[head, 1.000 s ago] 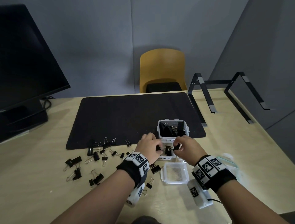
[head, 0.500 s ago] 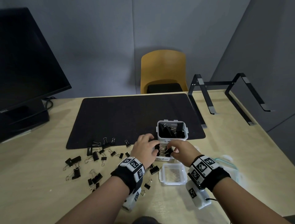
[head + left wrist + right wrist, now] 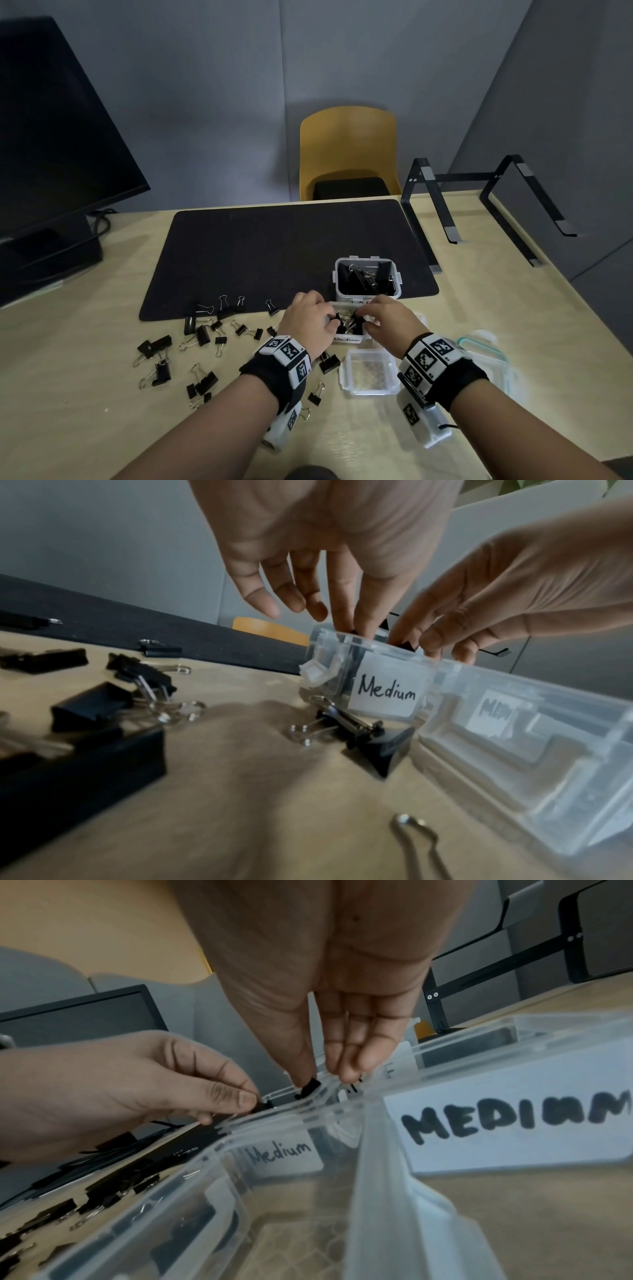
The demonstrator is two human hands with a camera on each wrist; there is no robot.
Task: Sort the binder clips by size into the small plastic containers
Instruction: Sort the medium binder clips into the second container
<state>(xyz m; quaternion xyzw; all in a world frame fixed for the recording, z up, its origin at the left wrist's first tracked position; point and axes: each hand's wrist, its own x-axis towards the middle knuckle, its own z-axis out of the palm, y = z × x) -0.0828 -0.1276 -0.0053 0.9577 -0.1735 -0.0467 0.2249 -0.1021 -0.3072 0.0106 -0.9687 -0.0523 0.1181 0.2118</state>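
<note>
The clear container labelled Medium (image 3: 349, 339) (image 3: 387, 693) stands just in front of the mat and holds several black binder clips. Both hands meet over its open top. My left hand (image 3: 330, 320) (image 3: 356, 626) pinches a black clip (image 3: 260, 1106) at the left rim. My right hand (image 3: 363, 313) (image 3: 318, 1080) pinches another black clip (image 3: 308, 1087) between thumb and fingers just above the rim. Behind it, a container (image 3: 397, 274) is filled with large clips. An empty container (image 3: 346, 373) sits nearer to me.
Loose binder clips (image 3: 202, 335) of mixed sizes lie scattered to the left, along the black mat (image 3: 274, 246). One clip (image 3: 329, 363) (image 3: 369, 739) lies by my left wrist. Lids (image 3: 486, 356) lie at the right. A monitor (image 3: 51, 144) and a laptop stand (image 3: 479, 205) flank the desk.
Both hands have come down from just above the Medium container to its open top, each still pinching a clip.
</note>
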